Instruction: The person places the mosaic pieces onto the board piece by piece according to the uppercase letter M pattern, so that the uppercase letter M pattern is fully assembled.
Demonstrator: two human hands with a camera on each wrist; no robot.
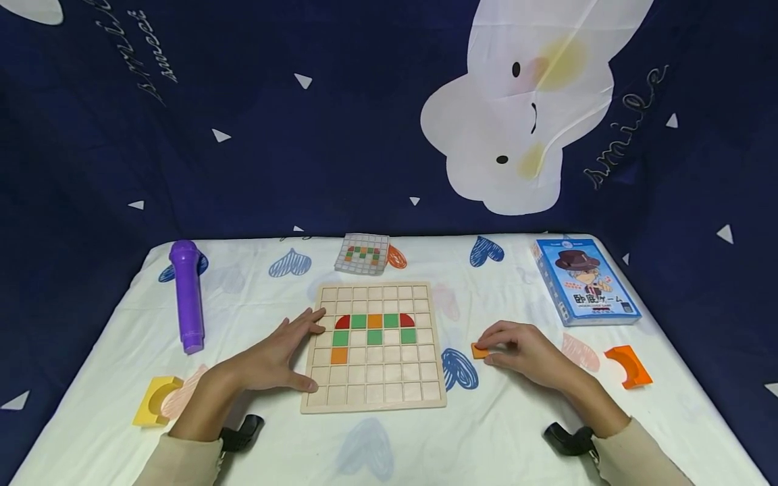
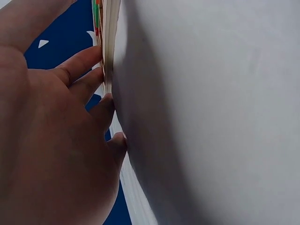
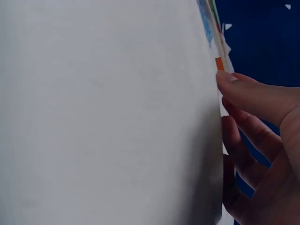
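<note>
A square wooden grid board (image 1: pixel 373 398) lies mid-table, with red, green and orange tiles in some of its cells. Along its left edge rests my left hand (image 1: pixel 267 354), fingers and thumb spread and touching the rim; the left wrist view shows this hand (image 2: pixel 65 126) beside the board's side. To the right of the board, my right hand (image 1: pixel 529 351) pinches a small orange tile (image 1: pixel 479 352) between thumb and fingers, low over the cloth. In the right wrist view the tile (image 3: pixel 219 63) sticks out past the thumb tip.
Behind the board lies a pattern card (image 1: pixel 362 255) showing coloured squares on a grid. A purple microphone (image 1: pixel 188 297) and a yellow curved block (image 1: pixel 157 403) are at left. On the right are a blue game box (image 1: pixel 586 282) and an orange curved block (image 1: pixel 631 366).
</note>
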